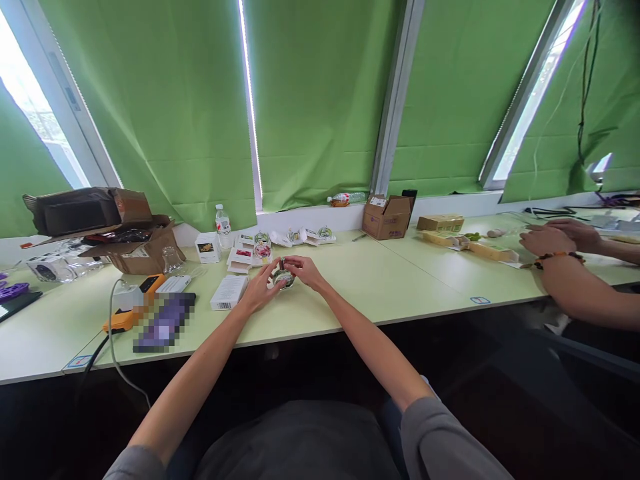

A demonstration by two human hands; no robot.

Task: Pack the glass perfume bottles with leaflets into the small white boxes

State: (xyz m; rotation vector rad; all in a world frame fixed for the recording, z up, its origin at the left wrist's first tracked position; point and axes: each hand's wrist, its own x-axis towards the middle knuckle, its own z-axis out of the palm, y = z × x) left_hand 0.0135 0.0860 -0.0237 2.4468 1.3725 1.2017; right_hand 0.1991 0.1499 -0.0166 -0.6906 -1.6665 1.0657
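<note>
A small round glass bottle [284,278] with dark greenish contents and a narrow top is between my hands at the table. My left hand [261,287] is closed around its left side, the thumb near its front. At the upper right of the bottle, the bent fingers of my right hand [304,271] grip its top. Just left of my left hand lies a closed white box [229,292] with a barcode. Behind it are opened white cartons [241,256] and a round clear bottle with red contents [263,249].
A pixelated purple item [166,323], an orange power strip [131,316] and cables lie left. Cardboard boxes [123,240] stand behind them. Another brown box [384,217] is at the back. At the right, another person's hands [555,240] work near yellow boxes [493,253].
</note>
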